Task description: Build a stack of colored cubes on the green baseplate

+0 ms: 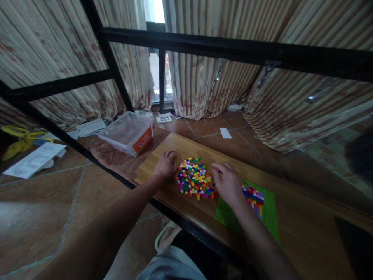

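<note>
My left hand (166,165) rests on the wooden table at the left edge of a pile of small building bricks (194,178) in many colours. Its fingers are curled, and their undersides are hidden. My right hand (229,181) hovers between the pile and a green baseplate (271,212), thumb and forefinger brought together in a pinch. Whatever is between those fingertips is too small to make out. Rows of coloured bricks (256,198) sit on the baseplate, partly covered by my right wrist and forearm.
A clear plastic box (128,132) with an orange label stands on the floor beyond the table's left end. Black metal bars (186,39) cross in front. White packaging (35,159) and a paper card (225,133) lie on the tiles. A dark flat object (352,241) is at the right.
</note>
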{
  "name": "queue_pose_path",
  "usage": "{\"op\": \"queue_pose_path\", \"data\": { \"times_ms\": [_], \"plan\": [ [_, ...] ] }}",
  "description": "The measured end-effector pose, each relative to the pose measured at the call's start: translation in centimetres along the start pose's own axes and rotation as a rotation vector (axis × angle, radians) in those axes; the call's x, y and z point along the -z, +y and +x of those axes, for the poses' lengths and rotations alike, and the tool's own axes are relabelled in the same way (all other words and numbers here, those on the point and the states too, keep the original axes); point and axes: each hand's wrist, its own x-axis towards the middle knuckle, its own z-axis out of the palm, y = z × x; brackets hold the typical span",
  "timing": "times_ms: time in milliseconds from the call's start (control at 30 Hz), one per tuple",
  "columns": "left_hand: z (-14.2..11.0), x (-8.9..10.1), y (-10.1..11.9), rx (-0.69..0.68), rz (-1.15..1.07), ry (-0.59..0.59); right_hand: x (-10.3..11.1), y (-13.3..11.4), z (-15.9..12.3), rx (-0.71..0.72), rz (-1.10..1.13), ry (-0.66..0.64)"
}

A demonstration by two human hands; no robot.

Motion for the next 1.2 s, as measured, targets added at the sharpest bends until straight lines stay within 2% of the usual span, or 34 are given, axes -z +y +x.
{"op": "queue_pose_path", "data": {
  "times_ms": [233, 433, 633, 967, 1100, 1200],
  "plan": [
    [-0.1, 0.0, -0.1, 0.003, -0.005, -0.012, -5.5, 0.8, 6.1, 0.013, -0.163, -0.326],
    [-0.1, 0.1, 0.1, 0.026, 0.025, -0.021, -7.2, 1.2, 7.5, 0.042, -0.170, -0.437],
    [-0.1, 0.2, 0.2, 0.024, 0.025, -0.032, -6.7, 1.1, 6.7, -0.002, -0.177, -0.474],
    [0.0, 0.1, 0.1, 0.010, 0.021, -0.013, -4.7, 0.1, 2.9, 0.017, -0.161, -0.501],
    [0.0, 0.0, 0.1, 0.007, 0.012, -0.002, -3.3, 0.1, 1.4, 0.011, -0.070, -0.413],
    [0.0, -0.1, 0.0, 0.008, 0.009, 0.007, -2.1, -0.2, 0.1, -0.072, 0.114, -0.311]
  ]
}}
